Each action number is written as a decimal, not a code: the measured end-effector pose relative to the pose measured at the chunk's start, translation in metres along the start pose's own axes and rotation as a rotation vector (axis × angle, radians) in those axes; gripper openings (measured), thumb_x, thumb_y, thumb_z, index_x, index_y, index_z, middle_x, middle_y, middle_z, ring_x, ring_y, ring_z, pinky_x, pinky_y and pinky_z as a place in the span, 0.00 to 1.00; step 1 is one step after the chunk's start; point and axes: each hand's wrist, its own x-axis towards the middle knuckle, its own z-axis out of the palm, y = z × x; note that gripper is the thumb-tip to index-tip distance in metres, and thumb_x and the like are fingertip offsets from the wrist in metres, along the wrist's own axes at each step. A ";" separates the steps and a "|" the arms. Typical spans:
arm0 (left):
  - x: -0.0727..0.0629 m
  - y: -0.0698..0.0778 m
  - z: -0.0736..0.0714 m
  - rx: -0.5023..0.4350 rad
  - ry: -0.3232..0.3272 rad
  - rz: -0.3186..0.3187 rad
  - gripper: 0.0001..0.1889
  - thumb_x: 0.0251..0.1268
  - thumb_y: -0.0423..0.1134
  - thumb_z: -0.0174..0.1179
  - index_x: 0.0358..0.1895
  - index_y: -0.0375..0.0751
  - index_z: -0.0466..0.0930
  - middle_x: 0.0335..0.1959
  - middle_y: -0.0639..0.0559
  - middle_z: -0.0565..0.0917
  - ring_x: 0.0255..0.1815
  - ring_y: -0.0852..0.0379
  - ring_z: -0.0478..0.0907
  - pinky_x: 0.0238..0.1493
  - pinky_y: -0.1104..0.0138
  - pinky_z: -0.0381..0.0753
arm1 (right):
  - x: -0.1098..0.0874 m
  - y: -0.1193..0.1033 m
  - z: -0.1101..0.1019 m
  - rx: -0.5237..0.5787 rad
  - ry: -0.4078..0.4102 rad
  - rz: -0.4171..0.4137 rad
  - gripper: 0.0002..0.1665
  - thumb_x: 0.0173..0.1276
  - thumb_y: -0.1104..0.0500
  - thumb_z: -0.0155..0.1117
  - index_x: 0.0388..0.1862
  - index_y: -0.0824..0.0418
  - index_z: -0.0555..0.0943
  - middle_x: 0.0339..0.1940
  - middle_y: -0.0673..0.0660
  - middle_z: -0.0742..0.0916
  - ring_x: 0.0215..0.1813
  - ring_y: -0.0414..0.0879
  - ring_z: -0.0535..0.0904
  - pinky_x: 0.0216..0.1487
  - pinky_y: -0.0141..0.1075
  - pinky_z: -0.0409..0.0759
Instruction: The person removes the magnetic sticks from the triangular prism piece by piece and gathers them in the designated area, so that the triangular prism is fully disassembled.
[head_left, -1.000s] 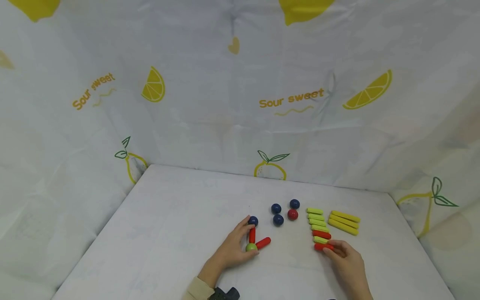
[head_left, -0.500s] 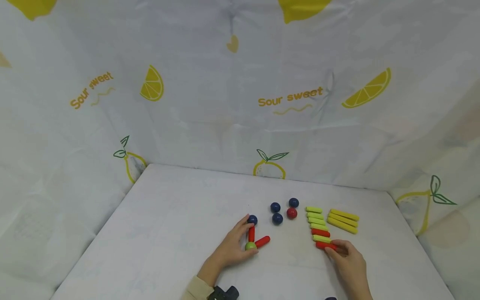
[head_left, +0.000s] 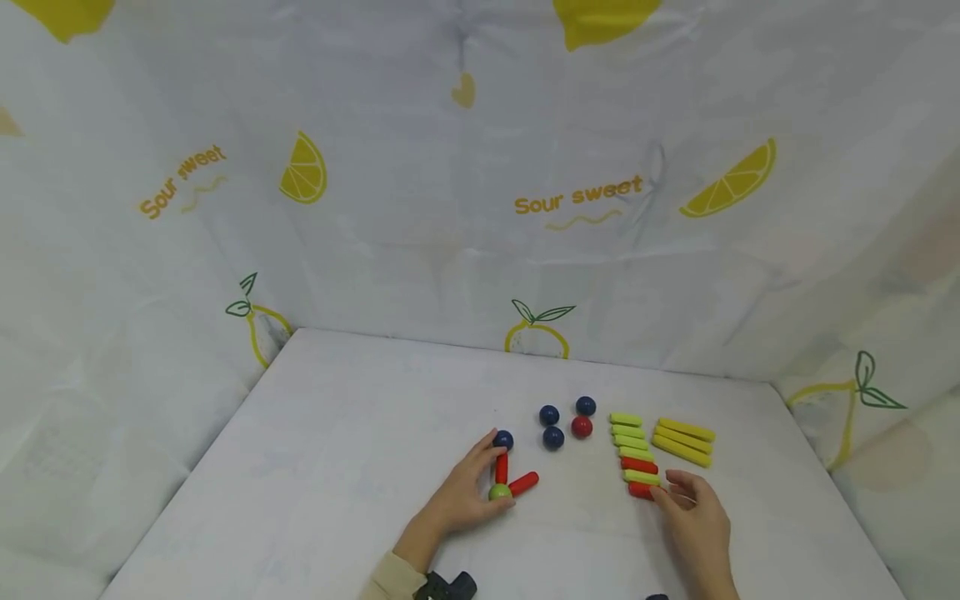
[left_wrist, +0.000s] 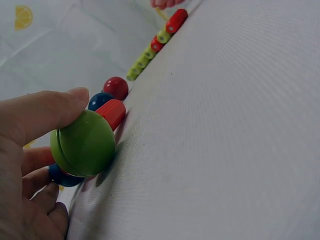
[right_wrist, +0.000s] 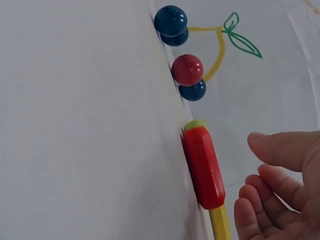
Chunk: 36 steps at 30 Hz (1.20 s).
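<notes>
My left hand (head_left: pixel 463 500) holds a joined piece of balls and rods on the white table. Its thumb lies on the green ball (left_wrist: pixel 89 142), and other fingers are by the blue ball (head_left: pixel 503 440) at the far end. One red rod (head_left: pixel 501 468) links these balls; a second red rod (head_left: pixel 524 483) sticks out to the right from the green one. My right hand (head_left: pixel 697 515) is beside the nearest red rod (right_wrist: pixel 204 167) of a row. In the right wrist view, thumb and fingers stand apart from that rod, holding nothing.
The row has several light green rods (head_left: pixel 629 442) and another red rod (head_left: pixel 639 466). Three yellow rods (head_left: pixel 683 442) lie to its right. Left of it are three blue balls (head_left: pixel 553 438) and a red ball (head_left: pixel 581 427). A printed white curtain (head_left: pixel 420 275) closes the back.
My right hand has let go of the nearest red rod after drawing it slightly right, lining it up with the row. The left hand stays on the joined piece.
</notes>
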 end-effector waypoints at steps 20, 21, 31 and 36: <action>0.000 -0.005 0.003 0.012 0.005 -0.017 0.36 0.56 0.57 0.63 0.68 0.49 0.65 0.76 0.53 0.54 0.74 0.50 0.57 0.68 0.49 0.66 | -0.015 -0.061 0.077 0.199 -0.569 -0.255 0.23 0.61 0.60 0.68 0.56 0.59 0.78 0.55 0.57 0.83 0.58 0.52 0.79 0.53 0.36 0.81; 0.000 -0.006 0.003 0.015 0.007 -0.010 0.36 0.56 0.57 0.62 0.68 0.49 0.65 0.76 0.53 0.54 0.74 0.50 0.57 0.68 0.49 0.66 | -0.014 -0.061 0.081 0.212 -0.586 -0.279 0.23 0.61 0.59 0.67 0.56 0.60 0.78 0.56 0.58 0.83 0.58 0.52 0.79 0.54 0.36 0.81; 0.000 -0.005 0.002 -0.009 0.006 0.011 0.36 0.57 0.57 0.62 0.67 0.46 0.66 0.76 0.53 0.55 0.74 0.49 0.57 0.68 0.49 0.65 | -0.013 -0.061 0.100 0.127 -0.615 -0.480 0.20 0.60 0.62 0.66 0.52 0.56 0.80 0.53 0.53 0.84 0.57 0.50 0.79 0.59 0.40 0.78; -0.001 -0.004 0.002 -0.004 0.017 0.021 0.37 0.56 0.56 0.63 0.67 0.44 0.66 0.76 0.50 0.55 0.74 0.49 0.57 0.69 0.49 0.65 | -0.016 -0.063 0.100 0.046 -0.553 -0.509 0.15 0.59 0.66 0.67 0.43 0.52 0.81 0.44 0.45 0.84 0.51 0.43 0.78 0.58 0.38 0.78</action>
